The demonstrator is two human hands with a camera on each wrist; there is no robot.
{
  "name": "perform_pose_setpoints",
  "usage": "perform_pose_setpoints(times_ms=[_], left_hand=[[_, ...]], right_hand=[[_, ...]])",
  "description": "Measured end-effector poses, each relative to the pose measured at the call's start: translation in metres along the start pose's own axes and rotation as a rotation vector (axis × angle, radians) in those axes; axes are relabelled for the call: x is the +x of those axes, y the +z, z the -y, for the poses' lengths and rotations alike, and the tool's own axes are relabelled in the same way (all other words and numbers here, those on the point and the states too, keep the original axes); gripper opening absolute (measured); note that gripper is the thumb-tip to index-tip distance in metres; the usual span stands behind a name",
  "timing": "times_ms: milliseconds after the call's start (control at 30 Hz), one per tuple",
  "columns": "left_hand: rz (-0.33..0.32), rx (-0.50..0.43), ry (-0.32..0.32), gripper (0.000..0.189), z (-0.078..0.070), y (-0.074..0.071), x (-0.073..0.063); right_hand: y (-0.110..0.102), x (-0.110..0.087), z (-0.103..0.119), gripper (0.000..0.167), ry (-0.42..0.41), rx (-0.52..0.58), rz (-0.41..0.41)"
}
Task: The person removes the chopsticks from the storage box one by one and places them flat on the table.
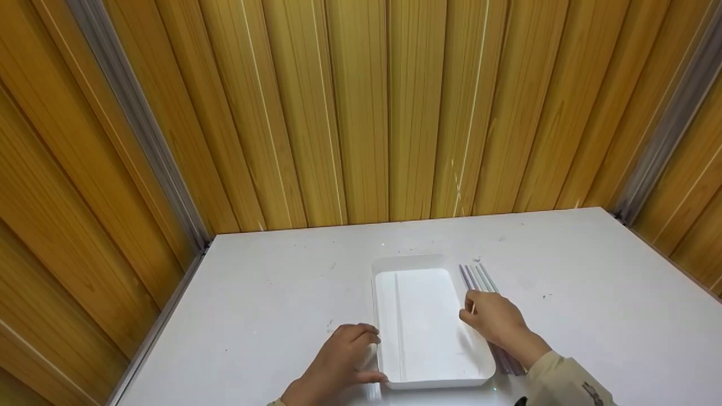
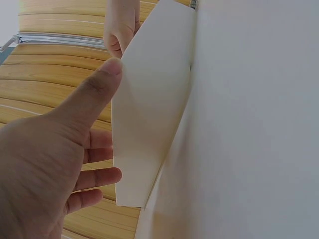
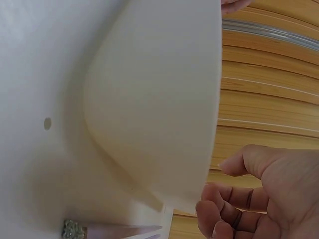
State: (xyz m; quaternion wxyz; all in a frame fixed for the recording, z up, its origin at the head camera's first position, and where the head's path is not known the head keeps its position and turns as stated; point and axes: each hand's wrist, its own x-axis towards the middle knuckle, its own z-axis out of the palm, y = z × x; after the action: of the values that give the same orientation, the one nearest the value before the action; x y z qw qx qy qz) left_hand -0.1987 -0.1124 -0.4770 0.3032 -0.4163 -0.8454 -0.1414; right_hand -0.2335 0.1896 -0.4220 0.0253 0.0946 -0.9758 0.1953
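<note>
A white rectangular tray with rounded corners lies on the white table. My left hand is at its near left side, with the thumb tip by the rim and the fingers loosely bent along the outer wall. In the left wrist view the thumb stands apart from the fingers. My right hand is over the tray's right side, fingers loosely curled beside the rim, with nothing seen between thumb and fingers. Several slim purple and pale green sticks lie side by side right of the tray, partly hidden under that hand and wrist.
The white table carries small dark marks. Yellow wood-look panels stand behind it and at both sides, with grey metal posts at the corners. One stick's glittery end shows low in the right wrist view.
</note>
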Motion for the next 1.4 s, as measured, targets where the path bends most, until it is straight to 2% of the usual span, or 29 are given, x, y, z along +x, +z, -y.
perform_pose_setpoints(times_ms=[200, 433, 733, 967, 1233, 1400], left_hand=[[-0.007, -0.018, 0.001, 0.057, 0.001, 0.001, -0.002], [0.006, -0.020, -0.009, 0.056, 0.001, 0.001, -0.003], [-0.014, -0.022, -0.005, 0.056, 0.000, 0.000, -0.001], [0.027, -0.024, -0.044, 0.056, -0.001, -0.003, -0.001], [0.032, 0.007, -0.035, 0.056, -0.001, -0.003, 0.000], [0.076, -0.004, -0.070, 0.054, -0.002, -0.005, 0.000]], right_hand=[[0.010, 0.004, 0.012, 0.011, 0.015, 0.010, 0.000], [0.020, 0.007, 0.029, 0.011, -0.002, 0.011, 0.003], [0.028, 0.009, 0.040, 0.010, -0.020, 0.015, 0.008], [0.035, 0.009, 0.049, 0.011, -0.038, 0.018, 0.030], [0.040, 0.009, 0.057, 0.013, -0.053, 0.006, 0.057], [0.045, 0.010, 0.063, 0.014, -0.074, 0.003, 0.055]])
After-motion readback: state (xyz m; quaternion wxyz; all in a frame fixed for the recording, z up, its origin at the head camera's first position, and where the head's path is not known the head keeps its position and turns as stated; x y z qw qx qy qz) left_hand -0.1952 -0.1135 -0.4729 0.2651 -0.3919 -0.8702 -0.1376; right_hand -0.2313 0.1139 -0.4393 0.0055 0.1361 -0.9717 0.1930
